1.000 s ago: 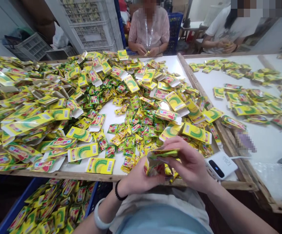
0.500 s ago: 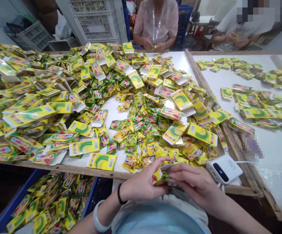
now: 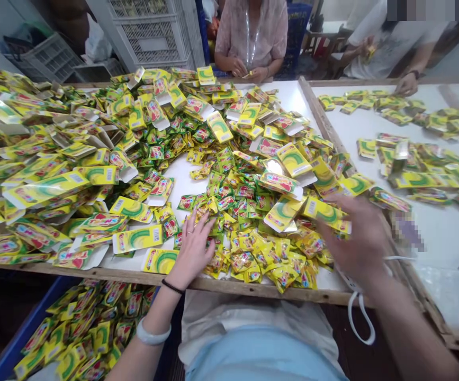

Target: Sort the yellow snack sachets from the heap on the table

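Observation:
My left hand [image 3: 196, 244] rests with spread fingers on small green and yellow candy packets [image 3: 229, 198] near the table's front edge. Nothing is gripped in it. My right hand [image 3: 354, 238], smeared by motion, is over the yellow boxes at the right; its thumb stands apart, but its other fingers are blurred. Beside its thumb lies a yellow box [image 3: 326, 212] with a green curve. Yellow packets [image 3: 253, 259] lie between my two hands. Flat yellow boxes [image 3: 137, 239] are left of my left hand.
A blue crate [image 3: 26, 338] full of packed boxes stands below the table at left. A wooden divider [image 3: 324, 121] runs along the right, with more boxes [image 3: 428, 180] beyond. Two people sit across the table. A white cable [image 3: 366, 323] hangs at the front edge.
The small box formerly between my hands is no longer there. My left hand has moved forward and left onto the packets; my right has moved forward and right, now covering the white power bank.

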{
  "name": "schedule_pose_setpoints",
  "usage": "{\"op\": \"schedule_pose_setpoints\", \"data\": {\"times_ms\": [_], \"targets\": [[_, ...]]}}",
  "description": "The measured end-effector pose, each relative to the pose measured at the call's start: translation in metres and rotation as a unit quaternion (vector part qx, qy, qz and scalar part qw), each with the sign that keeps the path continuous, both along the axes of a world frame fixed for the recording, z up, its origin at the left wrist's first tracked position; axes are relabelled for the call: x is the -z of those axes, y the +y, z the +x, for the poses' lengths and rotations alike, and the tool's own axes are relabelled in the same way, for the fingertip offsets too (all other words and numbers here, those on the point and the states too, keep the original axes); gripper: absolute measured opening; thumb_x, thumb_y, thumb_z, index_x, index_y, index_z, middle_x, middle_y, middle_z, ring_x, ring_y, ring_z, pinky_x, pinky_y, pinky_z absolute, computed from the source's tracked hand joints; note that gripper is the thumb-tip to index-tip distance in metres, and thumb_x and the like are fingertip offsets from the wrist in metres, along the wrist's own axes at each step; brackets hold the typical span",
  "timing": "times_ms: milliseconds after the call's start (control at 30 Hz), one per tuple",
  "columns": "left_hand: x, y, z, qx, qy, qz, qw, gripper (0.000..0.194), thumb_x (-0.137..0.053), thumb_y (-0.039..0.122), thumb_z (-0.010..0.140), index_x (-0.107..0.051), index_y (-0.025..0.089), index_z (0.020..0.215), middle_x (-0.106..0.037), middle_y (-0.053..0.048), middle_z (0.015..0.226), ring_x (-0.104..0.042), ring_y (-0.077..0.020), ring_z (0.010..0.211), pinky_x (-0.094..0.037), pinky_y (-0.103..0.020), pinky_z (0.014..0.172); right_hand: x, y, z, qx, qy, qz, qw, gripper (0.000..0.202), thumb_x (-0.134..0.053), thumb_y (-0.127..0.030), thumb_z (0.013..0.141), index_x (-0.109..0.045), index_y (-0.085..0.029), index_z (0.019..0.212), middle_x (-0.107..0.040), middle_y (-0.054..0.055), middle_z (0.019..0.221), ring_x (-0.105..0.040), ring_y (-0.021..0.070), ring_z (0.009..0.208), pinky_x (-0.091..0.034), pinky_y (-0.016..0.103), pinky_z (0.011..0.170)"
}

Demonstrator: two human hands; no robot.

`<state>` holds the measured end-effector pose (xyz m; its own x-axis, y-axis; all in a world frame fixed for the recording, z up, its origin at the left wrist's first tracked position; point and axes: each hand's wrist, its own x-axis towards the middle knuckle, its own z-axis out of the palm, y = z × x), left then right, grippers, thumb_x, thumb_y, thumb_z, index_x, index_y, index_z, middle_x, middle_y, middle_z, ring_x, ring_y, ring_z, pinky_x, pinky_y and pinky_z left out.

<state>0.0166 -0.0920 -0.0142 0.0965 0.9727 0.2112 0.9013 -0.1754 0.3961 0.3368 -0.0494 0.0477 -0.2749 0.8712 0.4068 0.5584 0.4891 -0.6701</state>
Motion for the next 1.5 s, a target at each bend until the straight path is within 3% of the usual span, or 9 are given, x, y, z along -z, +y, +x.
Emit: {"op": "schedule_pose_setpoints", "data": {"times_ms": [200, 333, 467, 700, 900, 1100, 1233, 1367, 1500], "targets": [[0.007, -0.004, -0.007, -0.085, -0.228, 0.012, 0.97, 0.023, -0.044, 0.027, 0.088, -0.065, 0.018, 0.088, -0.069, -0.008, 0.1, -0.058, -0.0244, 0.108, -0.043, -0.042, 0.096, 0.062, -0.004, -0.101, -0.248, -0.156, 0.034, 0.956, 0.027, -0.05, -0.015, 0.086, -0.061, -0.019, 0.111, -0.064, 0.012, 0.118, -0.05, 0.0274, 0.121, -0.036, 0.053, 0.104], [-0.006, -0.004, 0.004, -0.125, -0.378, -0.043, 0.916, 0.024, -0.053, 0.036, 0.083, -0.065, 0.016, 0.08, -0.064, -0.002, 0.071, -0.059, -0.0171, 0.07, -0.049, -0.028, 0.068, 0.04, -0.002, -0.093, -0.202, 0.046, -0.163, 0.965, 0.018, -0.042, -0.025, 0.092, -0.059, -0.021, 0.099, -0.068, 0.005, 0.085, -0.066, 0.0189, 0.078, -0.054, 0.036, 0.073], [-0.013, -0.005, 0.038, -0.06, -0.52, -0.1, 0.846, 0.026, -0.055, 0.039, 0.083, -0.065, 0.016, 0.091, -0.065, -0.004, 0.081, -0.058, -0.0166, 0.074, -0.049, -0.028, 0.071, 0.016, -0.009, -0.09, -0.175, 0.245, -0.338, 0.892, 0.018, -0.045, -0.039, 0.092, -0.047, -0.022, 0.092, -0.056, -0.005, 0.061, -0.055, 0.0115, 0.044, -0.044, 0.023, 0.043], [-0.034, 0.0, 0.103, -0.086, -0.607, -0.057, 0.788, 0.025, -0.064, 0.041, 0.078, -0.055, 0.018, 0.075, -0.052, 0.005, 0.058, -0.046, -0.0078, 0.051, -0.041, -0.018, 0.052, 0.038, -0.025, -0.094, -0.013, 0.185, -0.119, 0.975, 0.013, -0.053, -0.029, 0.088, -0.048, -0.022, 0.097, -0.055, 0.0, 0.075, -0.053, 0.0123, 0.063, -0.045, 0.025, 0.06], [-0.038, 0.018, 0.153, -0.056, -0.667, -0.049, 0.742, 0.021, -0.065, 0.038, 0.077, -0.06, 0.018, 0.082, -0.064, -0.004, 0.087, -0.06, -0.0151, 0.082, -0.047, -0.025, 0.074, 0.045, -0.028, -0.079, 0.064, 0.357, -0.132, 0.922, 0.065, -0.062, -0.039, 0.081, -0.029, -0.027, 0.136, -0.044, 0.011, 0.136, -0.05, 0.0222, 0.116, -0.05, 0.032, 0.083], [-0.05, 0.063, 0.162, 0.07, -0.522, 0.008, 0.85, 0.036, -0.036, 0.039, 0.094, -0.065, 0.02, 0.094, -0.057, -0.009, 0.115, -0.052, -0.0198, 0.111, -0.04, -0.034, 0.095, 0.027, -0.01, -0.045, 0.166, 0.451, -0.095, 0.872, 0.018, -0.067, -0.029, 0.079, -0.061, -0.022, 0.094, -0.069, 0.002, 0.091, -0.065, 0.0167, 0.079, -0.053, 0.03, 0.074], [-0.075, 0.14, 0.136, 0.248, -0.203, 0.052, 0.946, 0.028, -0.047, 0.04, 0.089, -0.064, 0.023, 0.103, -0.059, -0.007, 0.114, -0.049, -0.0229, 0.112, -0.034, -0.039, 0.098, 0.023, -0.01, -0.018, 0.183, 0.374, -0.07, 0.906, 0.023, -0.066, -0.031, 0.079, -0.062, -0.021, 0.099, -0.067, 0.004, 0.095, -0.064, 0.0174, 0.085, -0.051, 0.03, 0.078], [-0.081, 0.183, 0.115, 0.297, 0.081, -0.001, 0.951, 0.048, -0.07, 0.045, 0.07, -0.058, 0.021, 0.109, -0.06, -0.008, 0.104, -0.051, -0.0275, 0.102, -0.034, -0.043, 0.091, 0.035, -0.021, -0.002, 0.176, 0.267, -0.082, 0.944, 0.026, -0.064, -0.033, 0.081, -0.06, -0.02, 0.104, -0.067, 0.006, 0.096, -0.063, 0.0194, 0.086, -0.052, 0.03, 0.073], [-0.075, 0.158, 0.104, 0.301, 0.118, 0.017, 0.946, 0.04, -0.07, 0.041, 0.07, -0.056, 0.017, 0.098, -0.058, -0.008, 0.099, -0.052, -0.0254, 0.094, -0.034, -0.041, 0.088, 0.037, -0.026, 0.004, 0.187, 0.279, -0.123, 0.934, 0.03, -0.063, -0.034, 0.081, -0.053, -0.02, 0.106, -0.067, 0.004, 0.079, -0.065, 0.018, 0.071, -0.052, 0.026, 0.056]]}}
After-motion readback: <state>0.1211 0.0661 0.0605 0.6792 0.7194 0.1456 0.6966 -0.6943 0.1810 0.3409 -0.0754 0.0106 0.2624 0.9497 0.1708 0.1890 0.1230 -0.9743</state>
